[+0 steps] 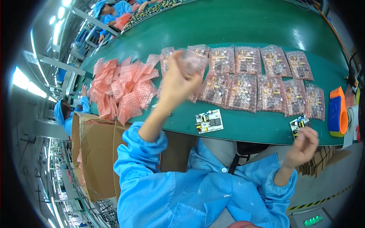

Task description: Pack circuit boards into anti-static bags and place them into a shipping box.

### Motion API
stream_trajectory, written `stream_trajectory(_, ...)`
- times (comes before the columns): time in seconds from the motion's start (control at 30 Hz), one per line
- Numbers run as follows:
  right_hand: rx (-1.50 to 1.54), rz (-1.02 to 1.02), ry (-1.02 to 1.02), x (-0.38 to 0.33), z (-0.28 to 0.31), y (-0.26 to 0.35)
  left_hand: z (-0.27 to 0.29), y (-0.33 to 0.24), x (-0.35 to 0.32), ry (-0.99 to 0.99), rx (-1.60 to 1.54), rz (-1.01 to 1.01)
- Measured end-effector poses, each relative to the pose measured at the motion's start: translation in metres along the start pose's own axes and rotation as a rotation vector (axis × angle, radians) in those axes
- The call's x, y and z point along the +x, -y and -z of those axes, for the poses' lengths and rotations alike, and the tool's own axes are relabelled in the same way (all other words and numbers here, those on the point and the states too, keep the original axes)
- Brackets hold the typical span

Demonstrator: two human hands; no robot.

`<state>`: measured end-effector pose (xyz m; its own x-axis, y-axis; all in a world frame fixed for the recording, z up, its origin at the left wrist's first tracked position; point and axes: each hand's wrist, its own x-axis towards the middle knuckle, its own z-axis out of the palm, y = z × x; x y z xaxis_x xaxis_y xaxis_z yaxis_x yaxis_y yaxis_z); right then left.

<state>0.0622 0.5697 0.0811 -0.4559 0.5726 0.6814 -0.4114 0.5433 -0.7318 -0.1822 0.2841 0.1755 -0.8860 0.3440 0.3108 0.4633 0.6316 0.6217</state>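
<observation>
The left hand is raised, gripping a bagged board — pink bags lie to its left. The right hand pinches a bare board; another board lies between the hands.

The left arm reaches up and forward in a blue sleeve, cuff gathered at the wrist, bare forearm rising to the left hand, whose fingers are pinched together, raised high. The right arm is bent low at the right, its sleeve ending at the wrist; the right hand is loosely curled, fingers drawn in toward the thumb.
</observation>
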Motion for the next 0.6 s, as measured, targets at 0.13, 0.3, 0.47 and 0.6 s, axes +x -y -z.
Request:
stream_trajectory(0.13,-0.191,-0.041,-0.129,0.002,0.050,-0.038,0.030,0.088,0.057,-0.108,-0.372,0.190)
stream_trajectory(0.3,-0.641,-0.065,-0.050,-0.001,0.047,-0.055,0.056,0.210,0.102,-0.166,-0.246,0.501)
stream_trajectory(0.47,-0.600,-0.126,-0.067,0.000,0.044,-0.051,0.038,0.203,0.105,-0.016,-0.398,0.569)
stream_trajectory(0.6,-0.579,-0.112,-0.080,-0.005,0.047,-0.054,0.019,0.155,0.102,0.056,-0.416,0.413)
